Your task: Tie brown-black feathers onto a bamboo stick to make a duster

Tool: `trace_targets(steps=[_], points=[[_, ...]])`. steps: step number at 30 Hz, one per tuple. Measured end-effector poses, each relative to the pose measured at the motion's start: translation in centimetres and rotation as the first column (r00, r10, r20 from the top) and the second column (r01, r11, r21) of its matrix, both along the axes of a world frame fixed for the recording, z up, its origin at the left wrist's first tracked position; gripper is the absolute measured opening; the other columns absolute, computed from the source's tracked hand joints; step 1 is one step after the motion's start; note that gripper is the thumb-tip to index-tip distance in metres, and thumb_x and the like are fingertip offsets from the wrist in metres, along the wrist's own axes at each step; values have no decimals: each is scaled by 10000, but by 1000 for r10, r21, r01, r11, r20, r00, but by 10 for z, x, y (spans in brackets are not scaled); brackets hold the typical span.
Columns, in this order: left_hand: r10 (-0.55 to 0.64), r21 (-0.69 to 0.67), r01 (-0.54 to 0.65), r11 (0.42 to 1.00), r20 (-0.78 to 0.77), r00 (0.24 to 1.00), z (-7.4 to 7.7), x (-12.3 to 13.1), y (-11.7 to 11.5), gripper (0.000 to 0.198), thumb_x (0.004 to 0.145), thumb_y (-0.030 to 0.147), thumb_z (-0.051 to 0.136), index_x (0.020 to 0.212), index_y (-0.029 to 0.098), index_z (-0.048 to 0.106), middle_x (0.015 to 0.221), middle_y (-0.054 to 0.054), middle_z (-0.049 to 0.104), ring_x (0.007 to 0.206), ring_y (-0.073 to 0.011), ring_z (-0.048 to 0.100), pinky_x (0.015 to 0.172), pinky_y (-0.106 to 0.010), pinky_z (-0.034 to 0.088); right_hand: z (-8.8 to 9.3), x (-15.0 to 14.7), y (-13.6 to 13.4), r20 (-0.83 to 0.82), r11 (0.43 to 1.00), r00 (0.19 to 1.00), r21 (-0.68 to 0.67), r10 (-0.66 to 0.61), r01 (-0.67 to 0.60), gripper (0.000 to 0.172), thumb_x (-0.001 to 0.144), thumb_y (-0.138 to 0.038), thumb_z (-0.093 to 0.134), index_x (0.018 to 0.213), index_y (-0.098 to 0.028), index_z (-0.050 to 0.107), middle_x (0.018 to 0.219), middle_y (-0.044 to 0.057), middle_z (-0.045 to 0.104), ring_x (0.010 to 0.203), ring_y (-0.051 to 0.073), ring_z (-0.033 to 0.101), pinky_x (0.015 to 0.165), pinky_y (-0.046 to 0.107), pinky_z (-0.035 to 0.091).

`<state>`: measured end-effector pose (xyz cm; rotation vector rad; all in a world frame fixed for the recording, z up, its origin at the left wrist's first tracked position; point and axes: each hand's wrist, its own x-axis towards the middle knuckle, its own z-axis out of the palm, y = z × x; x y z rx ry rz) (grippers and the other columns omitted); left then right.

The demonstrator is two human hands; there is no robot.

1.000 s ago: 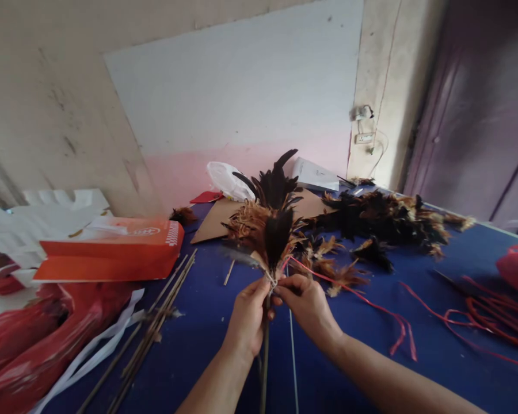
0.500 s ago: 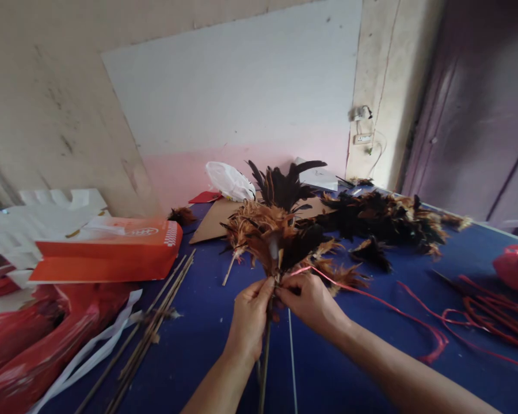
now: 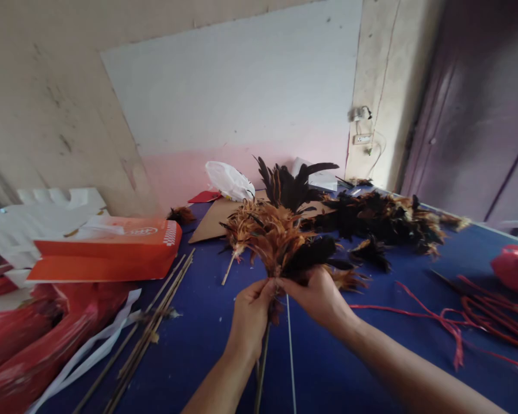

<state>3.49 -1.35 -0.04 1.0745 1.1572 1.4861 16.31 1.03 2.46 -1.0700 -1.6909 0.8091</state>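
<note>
My left hand [image 3: 251, 313] is closed around a thin stick [image 3: 261, 368] just below a bunch of brown and black feathers [image 3: 280, 238] bound to its top. My right hand [image 3: 317, 296] pinches the base of the same bunch from the right, fingers closed against the feathers. A red string [image 3: 414, 313] trails from under my right hand across the blue table [image 3: 207, 339] toward the right.
A pile of loose dark feathers [image 3: 384, 218] lies behind my right hand. Several bare sticks [image 3: 151, 330] lie at the left, beside an orange box [image 3: 107, 250] and red plastic bags [image 3: 34, 339]. Coiled red string [image 3: 496, 319] and a red bag [image 3: 515, 267] sit at the right edge.
The feather bunch has turned on the stick, its black feathers swinging to the right. The red string has dropped from above my right hand to lie low across the table.
</note>
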Motion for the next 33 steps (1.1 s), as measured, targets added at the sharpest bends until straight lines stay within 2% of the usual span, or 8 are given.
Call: trace_targets(steps=[5, 9, 15, 19, 24, 28, 33], points=[[-56, -18, 56, 998, 7, 998, 2, 1, -2, 270, 709, 391, 638, 753, 129, 686, 656, -46, 642, 505, -109, 546, 394, -188, 366, -1, -1, 4, -281, 967, 945, -143, 166, -212, 206, 718, -317, 596, 594, -154, 610, 567, -11, 590, 548, 120, 518, 539, 225, 406], [-83, -35, 85, 996, 48, 995, 3, 1, -3, 256, 686, 382, 663, 728, 130, 680, 637, -42, 624, 522, -109, 549, 406, -180, 368, -1, -1, 3, -350, 947, 918, -184, 187, -263, 235, 715, -328, 612, 567, -149, 579, 525, -21, 557, 509, 100, 482, 508, 213, 384], [-81, -21, 83, 996, 67, 994, 6, 3, -5, 275, 655, 403, 681, 631, 132, 639, 562, 3, 539, 434, -59, 422, 346, -156, 257, -6, 0, 8, -276, 977, 952, -126, 132, -172, 224, 707, -339, 626, 602, -145, 592, 556, -18, 570, 543, 109, 492, 533, 219, 388], [-64, -51, 69, 996, 105, 992, 6, 2, -4, 298, 622, 416, 703, 614, 129, 625, 551, 20, 510, 423, -36, 370, 347, -142, 192, -14, -5, 10, -308, 981, 947, -134, 92, -139, 256, 703, -396, 632, 677, -143, 609, 644, 9, 616, 621, 133, 537, 609, 239, 425], [-75, -21, 79, 997, 131, 988, 5, -1, -3, 276, 653, 408, 687, 668, 136, 640, 565, 25, 501, 429, -31, 361, 349, -138, 186, -28, -10, 12, -301, 984, 949, -115, 97, -137, 333, 698, -455, 637, 779, -139, 567, 708, 25, 617, 688, 150, 555, 646, 256, 440], [-58, 1, 58, 998, 93, 994, 6, -1, -3, 281, 649, 418, 688, 657, 141, 645, 495, 45, 449, 407, -38, 331, 341, -144, 184, -29, -12, 12, -323, 979, 937, -108, 133, -176, 357, 681, -451, 655, 830, -140, 566, 764, 39, 637, 714, 159, 570, 661, 264, 448], [-7, -1, 8, 1000, 33, 999, 3, -2, 0, 301, 664, 439, 666, 738, 147, 679, 614, -5, 570, 428, -49, 385, 332, -149, 220, -21, -13, 8, -429, 975, 900, -159, 75, -157, 263, 663, -401, 662, 693, -150, 592, 658, 15, 623, 629, 141, 557, 630, 253, 443]])
